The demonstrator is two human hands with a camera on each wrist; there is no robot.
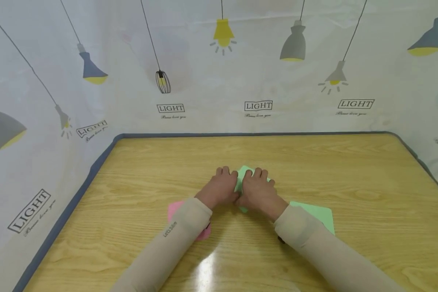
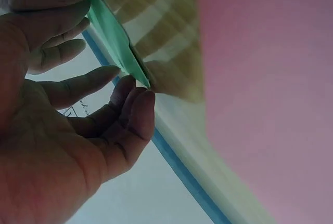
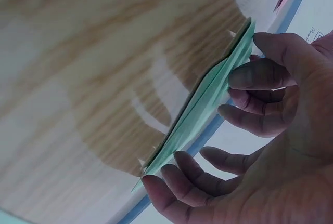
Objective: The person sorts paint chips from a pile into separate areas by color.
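Observation:
A thin green sheet [image 1: 243,172] lies in the middle of the wooden table, mostly covered by both hands. My left hand [image 1: 222,187] grips its left side, the fingers bent at the edge. On the opposite side my right hand [image 1: 257,190] holds it with curled fingers. Seen low from the right wrist, the green sheet [image 3: 208,96] shows layered, wavy edges, and the fingertips meet its rim. In the left wrist view, fingertips of the left hand [image 2: 62,151] touch one corner of the green sheet [image 2: 112,34].
Beneath the left forearm lies a pink sheet [image 1: 173,209], partly hidden by the sleeve. Another green sheet [image 1: 319,215] with rounded corners rests beside the right forearm. A blue strip [image 1: 255,134] lines the table's far edge, against a wall covering printed with lamps.

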